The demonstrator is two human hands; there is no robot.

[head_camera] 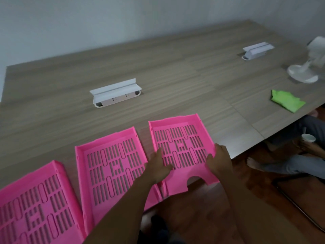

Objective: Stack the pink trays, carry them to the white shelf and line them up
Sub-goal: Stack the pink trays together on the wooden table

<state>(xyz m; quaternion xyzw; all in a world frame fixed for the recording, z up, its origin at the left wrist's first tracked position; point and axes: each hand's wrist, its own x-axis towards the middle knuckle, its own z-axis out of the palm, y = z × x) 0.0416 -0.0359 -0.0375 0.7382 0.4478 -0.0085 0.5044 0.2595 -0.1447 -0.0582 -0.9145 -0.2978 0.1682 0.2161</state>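
Note:
Three pink slotted trays lie side by side along the near edge of a wooden table (pixel 158 71). The right tray (pixel 179 138) hangs partly over the table edge, its near end with the cut-out pointing toward me. My left hand (pixel 158 166) grips its left side wall and my right hand (pixel 219 161) grips its right side wall. The middle tray (pixel 112 164) lies flat just left of my left arm. The left tray (pixel 35 208) is cut off by the frame's corner. No white shelf is in view.
Two white pop-up socket boxes stand on the table, one in the middle (pixel 115 93) and one at the far right (pixel 257 50). A green cloth (pixel 286 101) and a white desk fan (pixel 306 67) sit at the right. A seated person (pixel 299 155) holds a cup beyond the table's right edge.

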